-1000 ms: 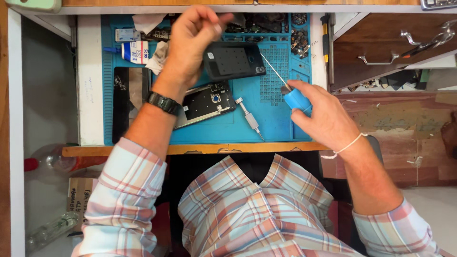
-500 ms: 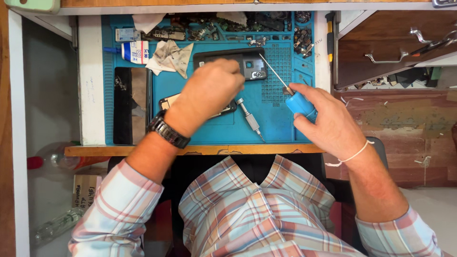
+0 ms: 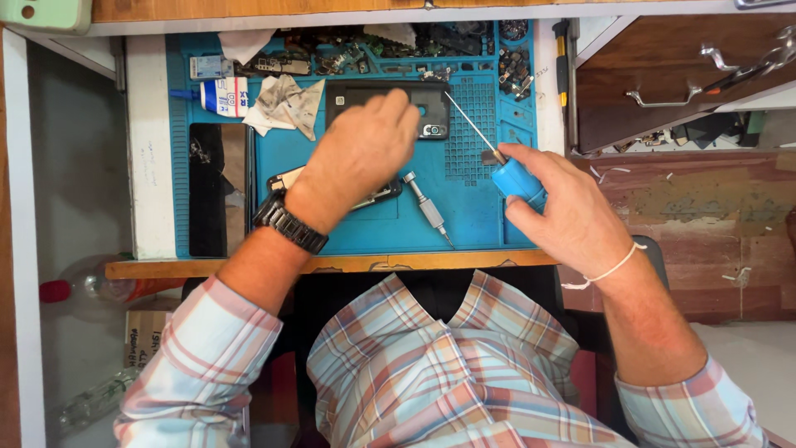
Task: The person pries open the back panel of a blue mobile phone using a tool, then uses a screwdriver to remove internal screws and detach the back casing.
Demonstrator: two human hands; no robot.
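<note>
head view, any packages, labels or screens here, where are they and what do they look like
Glue tube: far left of the blue mat, lying flat, white with blue cap and markings.
Small labelled packet: just beyond the tube, pale blue-white rectangle.
Screens: none seen lit.

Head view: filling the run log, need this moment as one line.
left hand on dark phone back cover | right hand holds blue screwdriver | blue repair mat

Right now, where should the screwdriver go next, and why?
Probably tip down onto the dark phone body. The left hand steadies it on the blue mat, while the right hand holds the blue-handled screwdriver with its shaft angled toward the phone's corner, apparently just short.
</note>
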